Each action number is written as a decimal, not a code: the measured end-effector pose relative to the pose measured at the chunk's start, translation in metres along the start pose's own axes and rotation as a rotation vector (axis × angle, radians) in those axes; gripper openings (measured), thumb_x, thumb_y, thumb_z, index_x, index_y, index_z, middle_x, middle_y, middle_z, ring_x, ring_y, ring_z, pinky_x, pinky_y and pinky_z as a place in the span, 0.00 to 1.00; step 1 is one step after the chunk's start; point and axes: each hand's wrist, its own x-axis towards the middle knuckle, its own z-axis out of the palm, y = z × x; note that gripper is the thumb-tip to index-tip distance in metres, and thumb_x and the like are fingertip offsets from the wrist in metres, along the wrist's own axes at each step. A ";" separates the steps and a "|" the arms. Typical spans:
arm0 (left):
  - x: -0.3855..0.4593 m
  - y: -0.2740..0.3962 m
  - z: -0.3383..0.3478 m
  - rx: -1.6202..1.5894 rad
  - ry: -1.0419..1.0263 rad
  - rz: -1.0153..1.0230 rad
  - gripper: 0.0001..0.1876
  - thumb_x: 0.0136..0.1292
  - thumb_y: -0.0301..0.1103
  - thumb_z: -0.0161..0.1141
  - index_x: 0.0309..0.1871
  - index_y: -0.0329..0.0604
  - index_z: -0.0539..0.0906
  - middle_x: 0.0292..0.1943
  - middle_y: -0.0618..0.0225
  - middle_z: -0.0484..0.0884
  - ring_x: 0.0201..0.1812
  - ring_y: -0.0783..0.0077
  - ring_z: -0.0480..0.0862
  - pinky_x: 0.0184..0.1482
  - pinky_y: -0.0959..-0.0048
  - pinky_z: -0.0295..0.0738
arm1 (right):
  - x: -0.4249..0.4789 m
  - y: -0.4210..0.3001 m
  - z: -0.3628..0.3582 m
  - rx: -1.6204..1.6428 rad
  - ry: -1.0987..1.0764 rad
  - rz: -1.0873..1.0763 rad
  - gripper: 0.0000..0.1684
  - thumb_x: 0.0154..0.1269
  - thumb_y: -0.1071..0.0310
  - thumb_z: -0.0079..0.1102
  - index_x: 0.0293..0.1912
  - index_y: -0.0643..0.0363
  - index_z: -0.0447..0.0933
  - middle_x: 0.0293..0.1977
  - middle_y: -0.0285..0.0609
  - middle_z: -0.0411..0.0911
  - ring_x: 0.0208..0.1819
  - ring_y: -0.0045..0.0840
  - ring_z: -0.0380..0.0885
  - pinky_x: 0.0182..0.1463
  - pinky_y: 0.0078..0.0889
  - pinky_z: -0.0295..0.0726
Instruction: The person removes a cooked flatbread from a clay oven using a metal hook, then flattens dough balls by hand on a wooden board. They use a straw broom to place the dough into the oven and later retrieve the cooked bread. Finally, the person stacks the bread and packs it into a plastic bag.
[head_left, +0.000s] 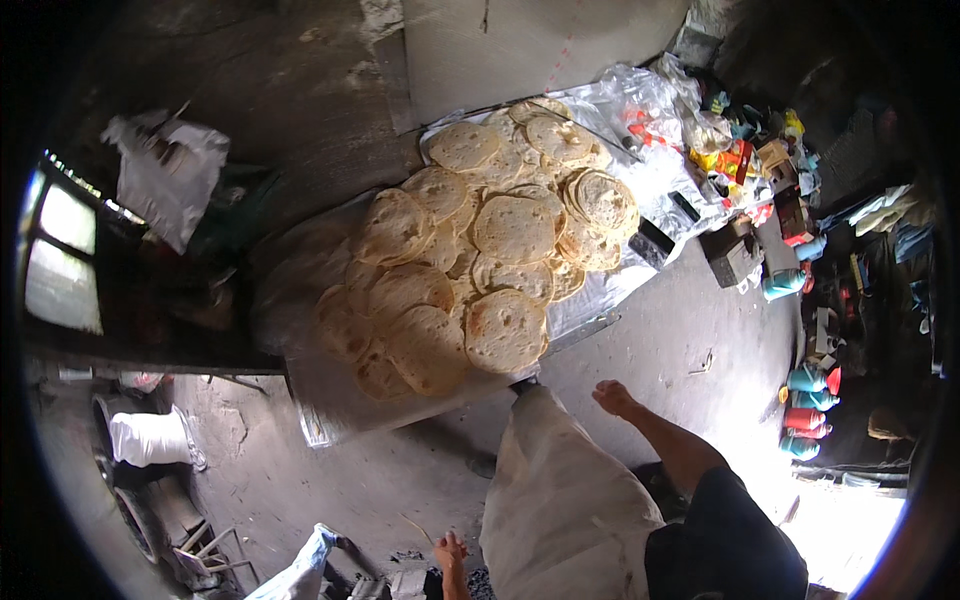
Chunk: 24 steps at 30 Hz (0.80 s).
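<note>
Many round flatbreads overlap in loose piles on a table covered with plastic sheeting. My right hand hangs in the air beside the table's near edge, its fingers curled and nothing visible in them. Low in the picture is my left hand, away from the bread; its fingers are partly bent and I see nothing held. Between my hands a long pale apron hangs down over my legs. A dark shoe tip shows at the apron's end by the table.
Two dark flat objects lie on the table's right end, near crumpled clear plastic bags. Teal and red flasks line the right side. At left are a white sack-like bundle and a small metal frame. Concrete floor surrounds the table.
</note>
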 end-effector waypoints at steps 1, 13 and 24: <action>0.004 0.020 0.005 -0.012 0.062 -0.025 0.13 0.68 0.39 0.57 0.40 0.36 0.77 0.23 0.65 0.77 0.19 0.71 0.78 0.17 0.72 0.72 | 0.008 0.008 -0.007 -0.111 -0.076 -0.073 0.14 0.63 0.60 0.51 0.38 0.58 0.80 0.38 0.51 0.82 0.46 0.43 0.80 0.54 0.43 0.77; 0.125 0.184 0.265 0.631 -0.085 0.503 0.11 0.68 0.36 0.56 0.43 0.36 0.79 0.31 0.60 0.82 0.33 0.68 0.83 0.30 0.71 0.78 | 0.276 0.201 -0.082 0.475 0.433 0.560 0.26 0.60 0.59 0.63 0.49 0.72 0.73 0.45 0.65 0.76 0.50 0.55 0.75 0.54 0.50 0.75; 0.287 0.467 0.658 1.124 -0.090 1.046 0.38 0.69 0.44 0.55 0.74 0.33 0.53 0.72 0.40 0.56 0.72 0.42 0.58 0.72 0.54 0.53 | 0.424 0.372 -0.167 1.200 0.612 1.225 0.28 0.54 0.50 0.73 0.46 0.56 0.74 0.43 0.42 0.77 0.45 0.30 0.72 0.43 0.41 0.75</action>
